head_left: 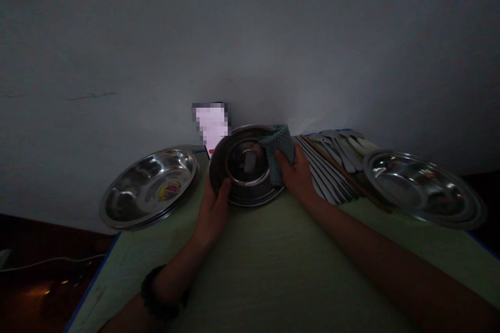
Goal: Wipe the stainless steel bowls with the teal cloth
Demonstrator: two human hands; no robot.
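My left hand (214, 207) grips the near left rim of a round steel plate (244, 164), which is tilted up toward me at the far middle of the table. My right hand (297, 173) is closed on a green checked cloth (278, 146) and presses it against the plate's right rim. A dark bracelet sits on my left wrist.
The table has a pale green cover (265, 265) with a blue edge. A stack of steel plates (150, 187) lies at the left and another steel plate (424, 187) at the right. Several spoons and chopsticks (332, 164) lie behind my right hand. A blurred phone screen (212, 124) leans on the wall.
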